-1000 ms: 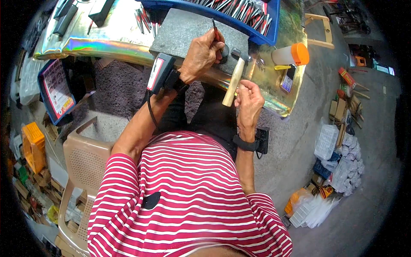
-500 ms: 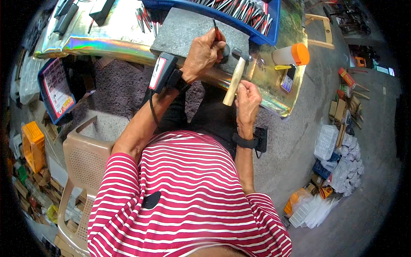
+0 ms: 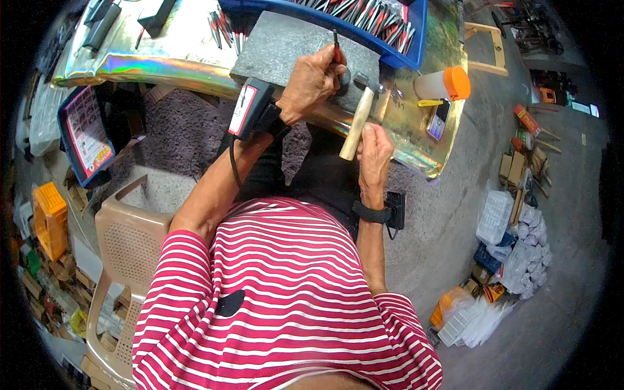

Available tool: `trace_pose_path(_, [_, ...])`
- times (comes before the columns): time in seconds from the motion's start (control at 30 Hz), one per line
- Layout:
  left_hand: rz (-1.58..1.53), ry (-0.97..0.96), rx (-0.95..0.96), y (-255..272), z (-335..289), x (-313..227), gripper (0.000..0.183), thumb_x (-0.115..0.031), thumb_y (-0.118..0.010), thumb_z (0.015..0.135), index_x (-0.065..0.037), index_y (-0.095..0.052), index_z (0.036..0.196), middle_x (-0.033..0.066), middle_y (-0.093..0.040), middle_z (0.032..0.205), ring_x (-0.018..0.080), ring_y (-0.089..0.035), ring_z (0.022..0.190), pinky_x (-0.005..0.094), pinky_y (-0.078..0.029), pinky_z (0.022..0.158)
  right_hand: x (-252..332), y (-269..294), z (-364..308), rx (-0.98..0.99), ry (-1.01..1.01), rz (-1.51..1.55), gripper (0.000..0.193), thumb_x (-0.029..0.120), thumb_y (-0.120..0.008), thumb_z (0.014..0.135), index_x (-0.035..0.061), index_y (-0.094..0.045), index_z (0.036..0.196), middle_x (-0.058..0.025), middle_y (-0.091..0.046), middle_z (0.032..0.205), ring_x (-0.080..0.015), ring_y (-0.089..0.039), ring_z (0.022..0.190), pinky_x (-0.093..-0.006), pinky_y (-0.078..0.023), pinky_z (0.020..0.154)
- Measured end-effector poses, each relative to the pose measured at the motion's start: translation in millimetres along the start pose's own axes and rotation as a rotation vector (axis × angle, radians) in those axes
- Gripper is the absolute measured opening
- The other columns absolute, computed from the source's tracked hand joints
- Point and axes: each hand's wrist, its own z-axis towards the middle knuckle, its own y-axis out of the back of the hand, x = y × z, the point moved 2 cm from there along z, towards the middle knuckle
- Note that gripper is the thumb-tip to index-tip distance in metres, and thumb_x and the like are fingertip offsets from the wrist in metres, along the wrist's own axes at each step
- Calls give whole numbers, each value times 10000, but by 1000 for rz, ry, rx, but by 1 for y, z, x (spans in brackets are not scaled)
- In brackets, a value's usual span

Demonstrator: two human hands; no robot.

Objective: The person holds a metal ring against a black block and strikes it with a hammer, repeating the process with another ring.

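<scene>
We pinched a thin punch (image 3: 336,47) upright in our left hand (image 3: 312,81) on the grey stone block (image 3: 286,49), while our right hand (image 3: 375,151) gripped the wooden-handled hammer (image 3: 359,117) just beside it

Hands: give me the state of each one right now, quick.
Left hand: closed, holding a thin punch upright on the grey stone block.
Right hand: closed around the wooden handle of a hammer.
</scene>
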Motion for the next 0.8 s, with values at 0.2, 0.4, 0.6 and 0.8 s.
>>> trace_pose_path(0.2, [142,-125,-11,-3,1,-3,87,24,-518,727,-13,-448,762,144,-513,639,271,-558,593,316,-421,512,-6,-5,4,80,186,-101,263,230,-469,847,-12,-490,748,-21,-422,613,-89,-370,570,-255,-335,502])
trace_pose_path(0.4, [76,-168,96,0,3,-3,144,66,-505,698,-13,-427,790,159,-511,669,296,-558,639,334,-415,529,-2,-14,1,142,118,-2,278,253,-483,849,-2,-480,739,-19,-434,609,-90,-396,570,-248,-340,497])
trace_pose_path(0.6, [110,-216,124,-1,3,4,127,28,-482,720,-40,-438,817,52,-447,649,112,-482,574,236,-389,497,0,-16,-1,214,-11,160,230,220,-488,845,-8,-494,821,-55,-512,676,-90,-494,566,-221,-446,508])
trace_pose_path(0.8, [272,-418,92,-4,1,-1,160,14,-493,696,-29,-409,825,139,-459,690,291,-478,600,309,-405,535,1,-20,0,185,-34,268,233,195,-485,841,-21,-462,756,-70,-491,640,-105,-490,508,-250,-470,427])
